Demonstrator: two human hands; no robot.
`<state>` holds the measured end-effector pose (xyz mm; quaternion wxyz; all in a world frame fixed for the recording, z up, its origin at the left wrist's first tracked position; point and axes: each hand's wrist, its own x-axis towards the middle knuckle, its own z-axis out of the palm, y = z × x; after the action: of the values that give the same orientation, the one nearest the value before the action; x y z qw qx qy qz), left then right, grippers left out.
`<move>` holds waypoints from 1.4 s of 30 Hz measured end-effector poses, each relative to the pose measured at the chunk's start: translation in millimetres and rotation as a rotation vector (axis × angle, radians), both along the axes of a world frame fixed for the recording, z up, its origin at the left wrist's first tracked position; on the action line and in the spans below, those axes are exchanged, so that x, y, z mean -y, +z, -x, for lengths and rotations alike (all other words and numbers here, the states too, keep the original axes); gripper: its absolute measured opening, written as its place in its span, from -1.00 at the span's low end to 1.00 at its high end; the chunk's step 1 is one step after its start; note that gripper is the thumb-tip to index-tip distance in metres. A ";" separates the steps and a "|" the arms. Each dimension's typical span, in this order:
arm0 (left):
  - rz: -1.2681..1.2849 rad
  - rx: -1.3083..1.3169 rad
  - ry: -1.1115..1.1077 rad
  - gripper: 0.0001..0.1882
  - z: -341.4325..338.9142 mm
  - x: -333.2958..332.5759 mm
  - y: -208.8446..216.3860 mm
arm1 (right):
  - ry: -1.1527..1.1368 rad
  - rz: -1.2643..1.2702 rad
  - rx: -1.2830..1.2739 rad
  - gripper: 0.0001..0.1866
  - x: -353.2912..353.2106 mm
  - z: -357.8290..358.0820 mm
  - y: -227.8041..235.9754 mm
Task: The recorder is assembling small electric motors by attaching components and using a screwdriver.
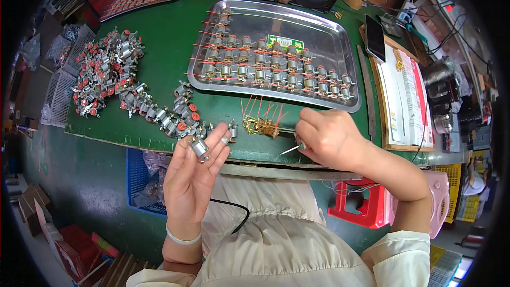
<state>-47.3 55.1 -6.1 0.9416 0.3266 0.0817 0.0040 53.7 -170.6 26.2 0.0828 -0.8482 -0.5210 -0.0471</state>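
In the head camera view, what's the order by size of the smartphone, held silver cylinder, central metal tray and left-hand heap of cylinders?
1. Central metal tray
2. Heap of cylinders
3. Smartphone
4. Held silver cylinder, though nearness to the camera may enlarge it

tabletop (164, 42): green | metal component (200, 149): silver | component pile (111, 66): grey with red | tray (324, 34): silver | sleeve (401, 258): cream

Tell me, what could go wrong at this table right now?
The small motor in the left hand might slip and fall. The slim metal tool in the right hand could prick someone. The brass-coloured parts lie loose near that hand, so a careless nudge may scatter them.
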 end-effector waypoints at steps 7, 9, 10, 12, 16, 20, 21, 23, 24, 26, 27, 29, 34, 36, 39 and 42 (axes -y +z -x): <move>0.007 0.017 -0.017 -0.78 -1.1 0.6 -0.9 | -0.198 0.082 -0.174 -0.80 17.0 -5.8 37.0; 0.007 0.020 -0.022 -0.78 -1.9 0.6 -0.9 | -0.306 0.047 -0.204 -0.85 30.2 -6.3 41.3; 0.006 0.021 -0.027 -0.79 -2.6 1.1 -1.0 | -0.311 0.047 -0.204 -0.85 38.1 -5.8 43.7; -0.001 0.006 -0.025 -0.80 -3.5 2.8 0.4 | -0.517 -0.009 -0.285 -0.87 54.0 -5.3 48.8; 0.029 0.072 -0.122 -0.83 -3.6 3.6 -9.7 | -0.720 -0.100 -0.341 -0.85 88.2 11.8 39.9; 0.052 0.050 -0.229 -0.83 -9.5 18.2 -5.5 | -0.761 0.020 -0.306 -0.82 98.9 30.4 4.7; 0.024 0.033 -0.262 -0.83 -12.0 24.2 -5.9 | -0.774 0.018 -0.303 -0.82 100.1 32.6 -3.3; -0.021 0.011 -0.321 -0.84 -16.5 36.4 -5.0 | -0.791 0.005 -0.305 -0.81 101.1 34.7 -8.8; -0.022 0.019 -0.335 -0.84 -18.8 43.3 -4.2 | -0.806 0.000 -0.298 -0.81 101.8 34.6 -7.8; -0.099 0.033 -0.430 -0.85 -23.2 57.3 -5.3 | -0.798 -0.106 -0.357 -0.78 105.2 31.5 -6.7; -0.172 0.060 -0.479 -0.85 -26.8 63.0 -5.3 | -0.773 -0.165 -0.416 -0.75 108.9 26.3 -2.6; -0.303 0.142 -0.465 -0.87 -34.1 80.8 -8.8 | -0.853 -0.297 -0.428 -0.75 122.7 11.4 5.0; -0.876 0.530 -0.277 -0.87 -55.1 109.9 -26.7 | -1.147 -0.553 -0.139 -0.76 202.1 -64.9 10.4; -0.877 0.536 -0.233 -0.88 -59.4 117.3 -28.2 | -1.310 -0.502 -0.050 -0.73 236.9 -98.1 6.5; -0.946 0.571 -0.215 -0.88 -62.7 120.3 -33.3 | -1.377 -0.320 0.162 -0.61 275.1 -132.8 -4.1; -1.009 0.544 -0.205 -0.87 -62.2 118.2 -35.2 | -1.432 -0.227 0.162 -0.46 302.6 -167.1 -21.3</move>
<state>14.9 -63.1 -41.3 0.6523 0.7282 -0.2074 0.0352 220.8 -473.2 4.9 0.0802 -0.9611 0.1652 -0.2061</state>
